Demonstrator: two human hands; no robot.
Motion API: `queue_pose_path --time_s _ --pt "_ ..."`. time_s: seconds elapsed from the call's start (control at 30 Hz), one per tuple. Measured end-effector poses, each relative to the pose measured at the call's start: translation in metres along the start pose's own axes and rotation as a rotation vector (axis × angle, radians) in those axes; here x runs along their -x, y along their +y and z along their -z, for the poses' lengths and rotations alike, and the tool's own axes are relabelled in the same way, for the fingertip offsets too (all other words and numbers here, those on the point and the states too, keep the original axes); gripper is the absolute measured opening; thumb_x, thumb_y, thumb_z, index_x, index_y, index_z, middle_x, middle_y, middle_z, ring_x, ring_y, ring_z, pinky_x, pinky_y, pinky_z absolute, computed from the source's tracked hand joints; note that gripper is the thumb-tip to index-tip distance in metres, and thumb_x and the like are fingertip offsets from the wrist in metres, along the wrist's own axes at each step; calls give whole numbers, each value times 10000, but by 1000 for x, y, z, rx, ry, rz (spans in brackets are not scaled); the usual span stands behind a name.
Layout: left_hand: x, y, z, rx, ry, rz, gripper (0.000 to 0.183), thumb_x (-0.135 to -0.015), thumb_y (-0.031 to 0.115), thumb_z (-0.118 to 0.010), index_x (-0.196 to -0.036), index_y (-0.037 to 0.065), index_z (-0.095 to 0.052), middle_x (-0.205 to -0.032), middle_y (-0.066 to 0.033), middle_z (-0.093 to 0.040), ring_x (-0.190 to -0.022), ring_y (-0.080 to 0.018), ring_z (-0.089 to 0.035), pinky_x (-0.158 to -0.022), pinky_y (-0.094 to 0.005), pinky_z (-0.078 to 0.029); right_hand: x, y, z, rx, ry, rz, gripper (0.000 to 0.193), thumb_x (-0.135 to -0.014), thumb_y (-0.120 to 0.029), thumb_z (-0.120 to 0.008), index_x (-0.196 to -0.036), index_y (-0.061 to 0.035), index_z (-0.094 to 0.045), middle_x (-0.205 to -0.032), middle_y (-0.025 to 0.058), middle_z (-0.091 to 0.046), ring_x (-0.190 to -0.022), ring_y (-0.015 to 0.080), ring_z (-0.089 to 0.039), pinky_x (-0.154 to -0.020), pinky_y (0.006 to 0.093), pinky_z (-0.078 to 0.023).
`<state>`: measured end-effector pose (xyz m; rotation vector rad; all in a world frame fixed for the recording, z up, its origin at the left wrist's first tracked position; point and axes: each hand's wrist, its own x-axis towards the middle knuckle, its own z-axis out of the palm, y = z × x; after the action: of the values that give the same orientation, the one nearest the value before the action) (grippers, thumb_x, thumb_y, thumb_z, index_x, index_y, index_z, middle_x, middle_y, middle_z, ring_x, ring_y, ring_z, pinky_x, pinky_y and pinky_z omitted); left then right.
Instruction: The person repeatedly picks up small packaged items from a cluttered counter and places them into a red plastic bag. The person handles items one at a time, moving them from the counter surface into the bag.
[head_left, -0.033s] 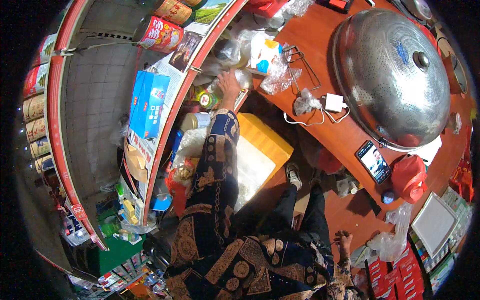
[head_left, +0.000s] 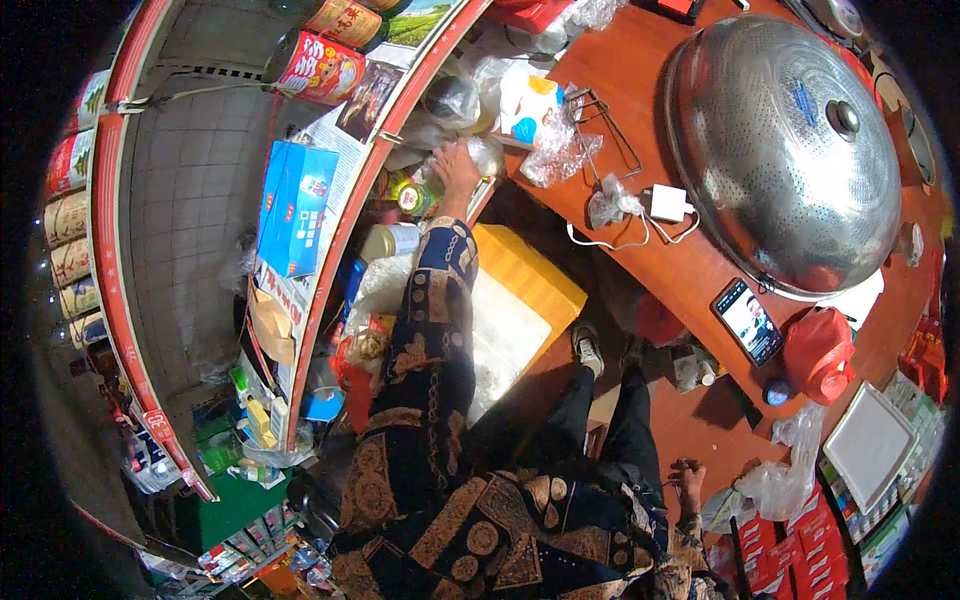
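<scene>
My left hand [head_left: 456, 170] reaches into the clutter at the shelf's end. Its fingers bend down onto a crumpled clear plastic bag [head_left: 487, 157]; what they grip is hidden. A green-and-yellow container with a round lid [head_left: 411, 198] is just beside this hand, and a pale-lidded jar [head_left: 391, 241] lies nearer, left of my patterned sleeve. Low on the right, my right hand [head_left: 687, 480] hangs by my side with loosely curled fingers, apart from each other. Nothing shows in it. Clear plastic bags [head_left: 778, 490] lie to its right.
A large perforated metal lid [head_left: 780, 150] covers much of the orange-brown table [head_left: 625, 75]. A phone [head_left: 747, 322], white charger [head_left: 668, 205] and red bag [head_left: 818, 355] lie there. A yellow-sided box [head_left: 535, 275] stands on the floor by my feet. Shelves with a blue box [head_left: 298, 208] run along the left.
</scene>
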<state>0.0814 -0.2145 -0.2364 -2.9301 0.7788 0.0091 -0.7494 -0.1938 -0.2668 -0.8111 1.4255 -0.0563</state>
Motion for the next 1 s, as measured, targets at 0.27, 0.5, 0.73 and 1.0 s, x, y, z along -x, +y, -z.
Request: queue_pose_path --time_s 0.27,0.5,0.73,1.0 --pt "-5 -20 41 215 90 -111 369 -662 147 -726 -994 14 -634 -1085 -226 -579 -1054 -416 -539 -889 -492 -454 -17 -17 -15 64 -23 -65 148 -919 -153 -535 -995 -27 -547 -862 126 -659 -542 170 -604 -394 283 -408" --pt "55 -19 85 230 -216 -399 462 -680 134 -707 -1073 -30 -530 -1006 -248 -607 -970 -435 -586 -835 -485 -480 -30 -28 -35 122 -34 -86 141 -919 -147 -528 -972 -23 -570 -823 127 -677 -522 182 -612 -391 278 -405" --pt "109 -8 74 68 -572 -717 549 -647 103 -696 -1152 -26 -521 -1041 -237 -612 -956 -402 -607 -809 -463 -496 -23 -29 -35 122 -20 -122 159 -906 -162 -559 -953 -14 -598 -828 124 -684 -533 177 -629 -429 285 -442" --pt "104 -4 83 49 -985 -721 537 -723 303 -716 -1146 -8 -606 -1072 -221 -636 -1018 -371 -611 -858 -435 -491 -19 -29 -36 150 0 -133 193 -918 -180 -568 -916 7 -617 -842 142 -686 -546 174 -623 -444 297 -443"
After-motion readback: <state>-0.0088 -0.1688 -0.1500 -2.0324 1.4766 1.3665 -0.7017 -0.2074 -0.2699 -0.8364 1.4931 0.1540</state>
